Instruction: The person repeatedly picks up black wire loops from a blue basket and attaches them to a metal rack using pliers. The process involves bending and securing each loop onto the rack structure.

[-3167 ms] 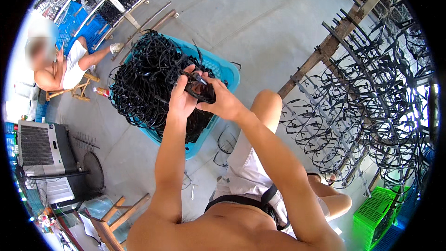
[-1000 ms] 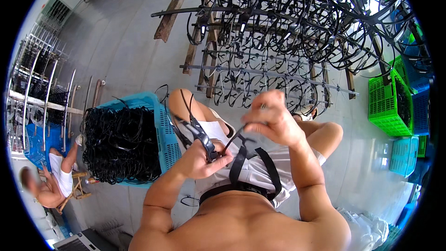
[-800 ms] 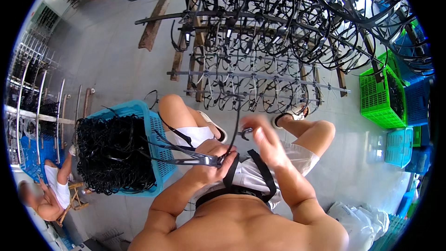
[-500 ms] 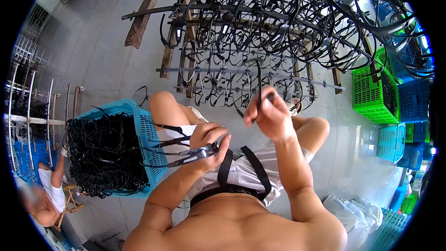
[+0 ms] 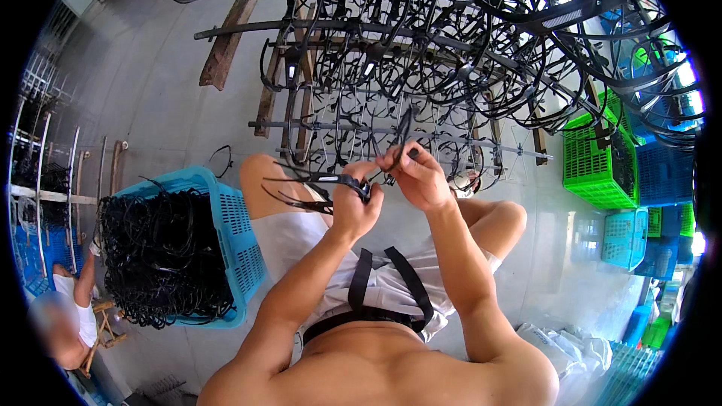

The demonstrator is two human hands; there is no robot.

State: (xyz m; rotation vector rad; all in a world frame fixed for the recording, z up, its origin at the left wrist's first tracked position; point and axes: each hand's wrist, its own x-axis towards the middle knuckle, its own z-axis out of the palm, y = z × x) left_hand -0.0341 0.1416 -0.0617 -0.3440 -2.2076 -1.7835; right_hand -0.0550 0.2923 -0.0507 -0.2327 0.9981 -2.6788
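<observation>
My left hand (image 5: 355, 207) grips a small bunch of thin black curved frames (image 5: 304, 188) that stick out to the left over my knee. My right hand (image 5: 421, 177) pinches one black frame piece (image 5: 404, 129) by its lower end, so it points up toward the rack. Both hands meet just above my lap. A wooden rack (image 5: 421, 53) loaded with several hanging black frames stands right in front of me. At my left sits a blue plastic basket (image 5: 237, 240) heaped with more black frames (image 5: 162, 256).
Green crates (image 5: 598, 162) and blue crates (image 5: 662, 173) stand stacked at the right. White bags (image 5: 575, 346) lie at the lower right. Another person (image 5: 71, 312) sits on a wooden stool at the lower left. Metal racks (image 5: 45, 180) line the left edge on a grey concrete floor.
My view swung from the basket toward the rack. My right hand pulled one frame piece from the bunch, lifted it, then came back beside the left hand.
</observation>
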